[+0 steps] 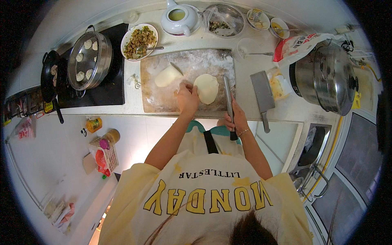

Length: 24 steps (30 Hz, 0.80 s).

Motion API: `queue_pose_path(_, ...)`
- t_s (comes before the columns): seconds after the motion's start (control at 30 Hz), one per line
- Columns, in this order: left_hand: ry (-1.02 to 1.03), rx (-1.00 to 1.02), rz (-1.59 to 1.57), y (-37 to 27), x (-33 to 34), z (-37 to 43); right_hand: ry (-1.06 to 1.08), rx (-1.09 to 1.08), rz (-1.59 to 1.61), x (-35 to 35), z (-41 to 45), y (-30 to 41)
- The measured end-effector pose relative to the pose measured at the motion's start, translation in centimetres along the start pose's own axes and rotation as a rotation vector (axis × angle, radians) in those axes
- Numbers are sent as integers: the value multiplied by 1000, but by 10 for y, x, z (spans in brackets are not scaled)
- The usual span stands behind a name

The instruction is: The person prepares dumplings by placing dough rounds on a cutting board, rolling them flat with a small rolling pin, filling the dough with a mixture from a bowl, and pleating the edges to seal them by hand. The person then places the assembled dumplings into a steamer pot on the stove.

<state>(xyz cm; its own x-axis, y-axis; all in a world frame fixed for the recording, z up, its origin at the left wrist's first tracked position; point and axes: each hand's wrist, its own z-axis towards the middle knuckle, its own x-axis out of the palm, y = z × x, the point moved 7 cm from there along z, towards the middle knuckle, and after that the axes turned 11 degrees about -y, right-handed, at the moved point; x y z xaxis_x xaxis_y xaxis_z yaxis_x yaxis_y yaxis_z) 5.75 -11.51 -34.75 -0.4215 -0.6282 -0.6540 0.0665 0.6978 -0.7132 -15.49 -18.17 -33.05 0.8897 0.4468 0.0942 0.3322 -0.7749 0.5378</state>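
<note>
On a floured wooden board point(202, 59) lie a flat round of dough point(206, 88) and, left of it, a folded or thicker piece of dough point(167, 76). My left hand point(187, 98) is at the left edge of the round, fingertips close together at its rim; whether they pinch it is hard to tell. My right hand point(237, 116) grips a metal rolling pin point(228, 95) with a dark end, held upright in the view along the board's right edge, beside the round. A plate of chopped filling point(140, 42) with a spoon stands behind the board at the left.
A cleaver point(262, 93) lies right of the board, near a large lidded steel pot point(324, 76) and a flour bag point(298, 46). At the left, a steamer point(90, 61) holding several dumplings and a black pan point(50, 76) stand on the stove. A teapot point(179, 20) and bowls line the back.
</note>
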Motion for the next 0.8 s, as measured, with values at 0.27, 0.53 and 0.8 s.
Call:
queue_pose_path(0.27,105,1102,384,-45,11,-44,-264,-990,-846,-5,26,-37)
queue_pose_path(0.53,256,1038,412,-19,22,-47,-90,23,323,18,0,-46)
queue_pose_path(0.8,274,1163,407,-25,26,-54,109,55,673,11,30,-72)
